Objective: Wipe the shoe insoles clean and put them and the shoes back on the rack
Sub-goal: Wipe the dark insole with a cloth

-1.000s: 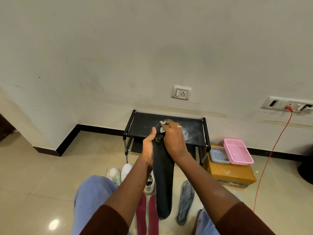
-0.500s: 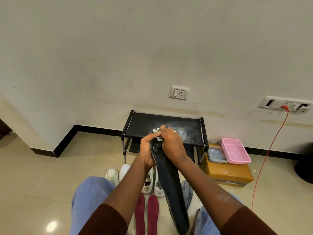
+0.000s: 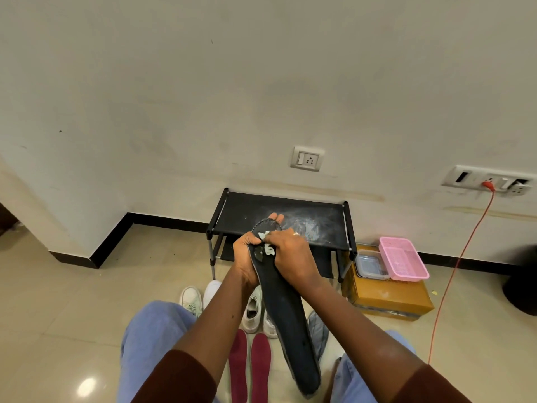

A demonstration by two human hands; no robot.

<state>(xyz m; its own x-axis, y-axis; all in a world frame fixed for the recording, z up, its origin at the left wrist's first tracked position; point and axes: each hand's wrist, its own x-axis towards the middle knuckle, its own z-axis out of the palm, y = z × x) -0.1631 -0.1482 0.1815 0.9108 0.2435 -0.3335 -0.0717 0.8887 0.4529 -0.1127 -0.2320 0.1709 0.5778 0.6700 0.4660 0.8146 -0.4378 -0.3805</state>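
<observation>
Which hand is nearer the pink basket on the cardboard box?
Right. The right hand, holding a white wipe on the dark insole, lies left of the pink basket; the left hand grips the insole farther left.

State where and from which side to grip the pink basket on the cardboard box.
Probably the pink basket by its near short rim, from above and in front: it sits upright and open, that rim is free, and the clear container crowds its left side.
</observation>
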